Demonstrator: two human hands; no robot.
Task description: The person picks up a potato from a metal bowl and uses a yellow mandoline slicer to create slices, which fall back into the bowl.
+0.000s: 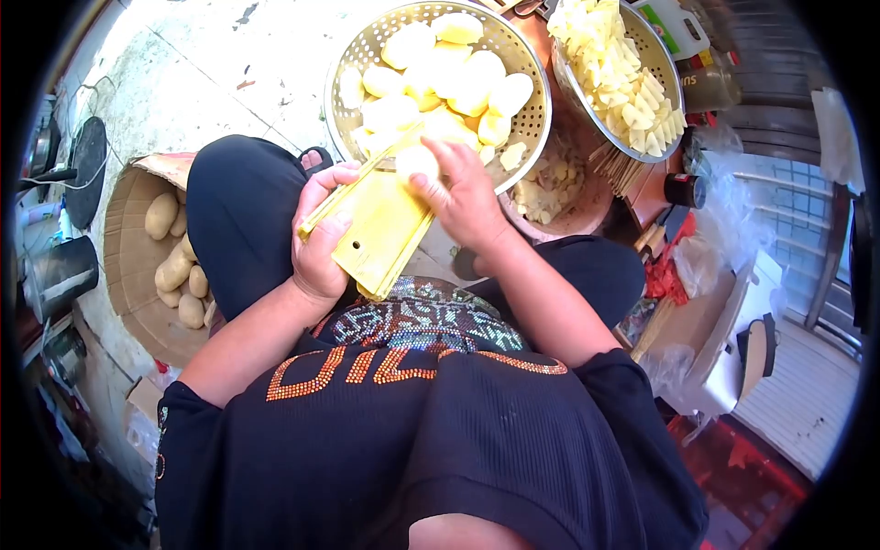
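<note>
My left hand (pixel 323 234) is wrapped round the side of a yellow slicer board (pixel 383 227), which tilts over my lap toward a metal colander (pixel 541 115). In my right hand (pixel 466 197) is a pale peeled potato (pixel 418 163), pressed against the upper part of the board; the blade there is hidden. Several peeled potatoes (pixel 449 69) fill the colander just beyond the board's far end. A few flat pieces lie near its right rim.
At the upper right, a second colander (pixel 674 69) holds heaped potato slices (pixel 610 69). Below it a pinkish basin (pixel 596 206) contains peelings, beside a bundle of thin sticks (pixel 616 170). Unpeeled potatoes (pixel 174 270) sit in a cardboard box (pixel 133 293) at left.
</note>
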